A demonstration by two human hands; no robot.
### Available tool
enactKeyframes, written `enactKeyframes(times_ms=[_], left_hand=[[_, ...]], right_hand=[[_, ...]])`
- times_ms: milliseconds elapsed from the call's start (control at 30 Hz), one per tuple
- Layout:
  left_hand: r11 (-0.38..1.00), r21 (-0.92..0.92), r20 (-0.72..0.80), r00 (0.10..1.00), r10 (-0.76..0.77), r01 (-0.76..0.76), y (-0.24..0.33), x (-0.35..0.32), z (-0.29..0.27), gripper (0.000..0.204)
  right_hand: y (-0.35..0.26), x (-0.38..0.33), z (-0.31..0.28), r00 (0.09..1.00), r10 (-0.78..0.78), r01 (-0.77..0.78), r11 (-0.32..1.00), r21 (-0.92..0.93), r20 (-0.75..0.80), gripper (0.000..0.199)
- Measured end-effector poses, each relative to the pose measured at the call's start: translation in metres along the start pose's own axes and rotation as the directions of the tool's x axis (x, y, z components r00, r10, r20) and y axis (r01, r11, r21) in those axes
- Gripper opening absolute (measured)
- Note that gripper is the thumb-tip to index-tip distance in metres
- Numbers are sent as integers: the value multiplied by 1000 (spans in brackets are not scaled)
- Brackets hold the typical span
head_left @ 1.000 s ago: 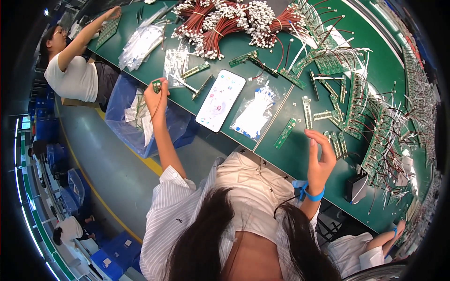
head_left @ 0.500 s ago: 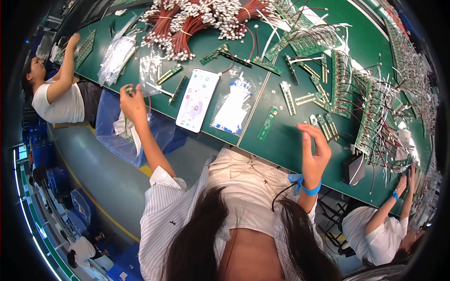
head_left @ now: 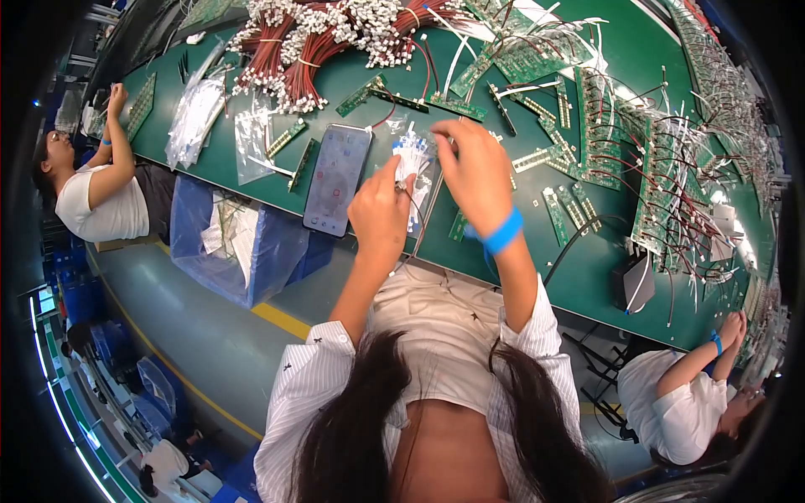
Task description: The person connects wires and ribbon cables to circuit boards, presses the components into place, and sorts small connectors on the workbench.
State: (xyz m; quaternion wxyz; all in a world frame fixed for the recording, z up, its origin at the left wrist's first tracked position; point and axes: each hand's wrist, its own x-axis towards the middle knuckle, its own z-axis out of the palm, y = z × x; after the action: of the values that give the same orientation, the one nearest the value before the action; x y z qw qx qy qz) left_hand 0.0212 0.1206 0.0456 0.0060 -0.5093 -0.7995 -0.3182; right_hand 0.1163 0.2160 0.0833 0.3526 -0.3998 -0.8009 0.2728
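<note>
My left hand (head_left: 379,210) and my right hand (head_left: 474,172) meet over the green table (head_left: 587,268), close together. Between them is a clear bag of small white connectors (head_left: 412,158). My right hand, with a blue wristband (head_left: 503,233), pinches the bag's upper right edge. The thumb and fingers of my left hand are closed on a thin dark wire (head_left: 402,189) at the bag's lower left side. A phone (head_left: 337,180) lies flat just left of my left hand.
Bundles of red wires with white plugs (head_left: 327,42) lie at the table's far side. Green circuit board strips (head_left: 587,142) with wires cover the right. A black box (head_left: 633,283) sits near the front edge. A blue bin (head_left: 239,243) stands below the table. Co-workers sit at the left (head_left: 101,197) and lower right (head_left: 688,394).
My left hand swung in from the far left and my right hand moved up and left from the table's near edge. Both now meet at the bag of connectors beside the phone.
</note>
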Motion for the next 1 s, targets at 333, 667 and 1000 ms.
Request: enactKeyframes(times_ms=[333,667,1000], left_hand=[[976,123,-78,979,189,-178,-9,-16,15,44],[973,114,-110,971,211,-198,-6,-12,12,40],[981,80,-84,979,183,-177,-7,-14,13,39]], right_hand=[[25,18,48,986,138,-137,990,-22,98,14],[33,20,51,984,84,-108,983,150,154,11],[29,22,30,986,163,-156,852,500,29,8]])
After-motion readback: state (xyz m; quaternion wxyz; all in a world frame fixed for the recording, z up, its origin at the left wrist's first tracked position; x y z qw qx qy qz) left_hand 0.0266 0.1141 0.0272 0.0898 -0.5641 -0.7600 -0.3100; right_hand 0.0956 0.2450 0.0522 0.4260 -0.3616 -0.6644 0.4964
